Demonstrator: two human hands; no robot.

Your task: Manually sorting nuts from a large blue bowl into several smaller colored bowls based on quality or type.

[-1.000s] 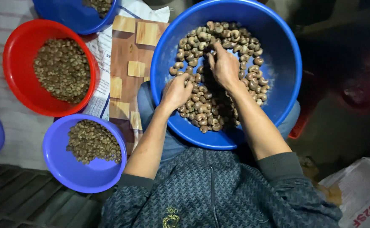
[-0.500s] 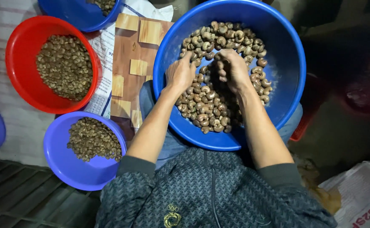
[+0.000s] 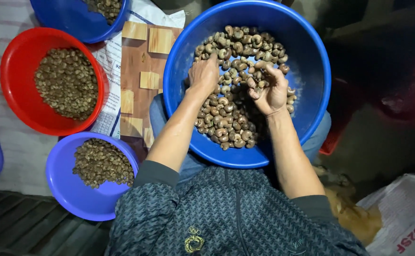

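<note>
A large blue basin (image 3: 311,85) rests on my lap, holding a heap of brown curved cashew nuts (image 3: 226,118). My left hand (image 3: 203,73) lies palm down on the nuts near the basin's middle, fingers curled into the pile. My right hand (image 3: 269,87) is turned palm up just to its right, fingers cupped around several nuts.
To the left stand a red basin (image 3: 13,99) of smaller nuts, a violet basin (image 3: 70,194) of the same below it, and another blue basin (image 3: 60,23) at the top. A wood-patterned board (image 3: 141,76) lies between them. A white sack (image 3: 401,218) sits at lower right.
My left hand has moved up from the basin's near side into the middle of the pile. My right hand has turned from palm down to palm up, cupping nuts.
</note>
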